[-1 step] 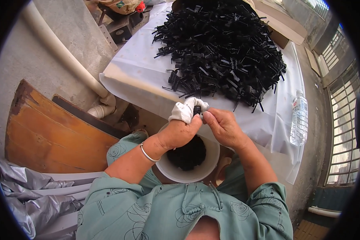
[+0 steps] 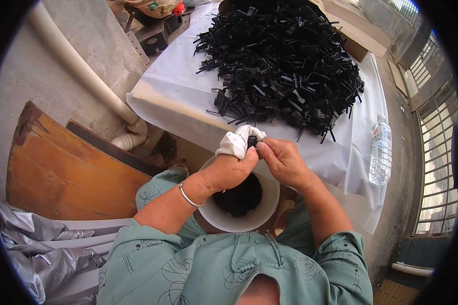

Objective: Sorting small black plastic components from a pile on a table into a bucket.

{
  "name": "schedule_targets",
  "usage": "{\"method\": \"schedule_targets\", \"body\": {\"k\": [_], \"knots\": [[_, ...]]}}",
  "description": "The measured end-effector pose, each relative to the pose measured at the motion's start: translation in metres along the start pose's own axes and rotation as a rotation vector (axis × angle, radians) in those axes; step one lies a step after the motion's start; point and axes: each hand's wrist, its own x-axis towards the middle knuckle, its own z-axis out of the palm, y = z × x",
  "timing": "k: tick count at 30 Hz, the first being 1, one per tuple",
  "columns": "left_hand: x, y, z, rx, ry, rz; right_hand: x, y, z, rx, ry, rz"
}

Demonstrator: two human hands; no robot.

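My left hand [image 2: 235, 161] has white cloth [image 2: 232, 144] over its fingers and is closed on a small black plastic part [image 2: 252, 141]. Close beside it, my right hand [image 2: 285, 160] pinches with thumb and forefinger at the right side of that part. The fingertips hide most of the piece, so its full shape does not show. Both hands are held above a white bucket [image 2: 273, 203], which has a dark heap of black pieces [image 2: 240, 195] inside. Beyond my hands, a large pile of similar black plastic parts [image 2: 285, 66] covers much of the table.
White plastic sheeting [image 2: 163, 84] drapes the table and hangs over its near edge. A clear plastic bottle [image 2: 380, 150] stands at the right edge. Cardboard [image 2: 359, 30] lies behind the pile. To the left are a brown wooden board [image 2: 66, 168], a pale pipe [image 2: 79, 63] and silver sheeting [image 2: 30, 244].
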Motion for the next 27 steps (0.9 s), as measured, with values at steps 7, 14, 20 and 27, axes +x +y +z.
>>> {"method": "schedule_targets", "body": {"k": [7,14,20,27], "knots": [[-0.012,0.001,-0.001,0.415,0.088,0.072,0.003,0.003,0.025,0.091,0.056,0.072],[-0.013,-0.001,-0.021,0.467,-0.075,0.075,0.028,0.014,0.001,-0.254,0.124,-0.113],[-0.008,-0.007,-0.035,0.293,-0.241,-0.219,0.04,0.03,0.004,-0.706,0.299,-0.169],[0.0,-0.004,-0.031,-0.741,0.21,-0.463,0.019,0.019,0.003,-0.139,0.353,-0.257]]}}
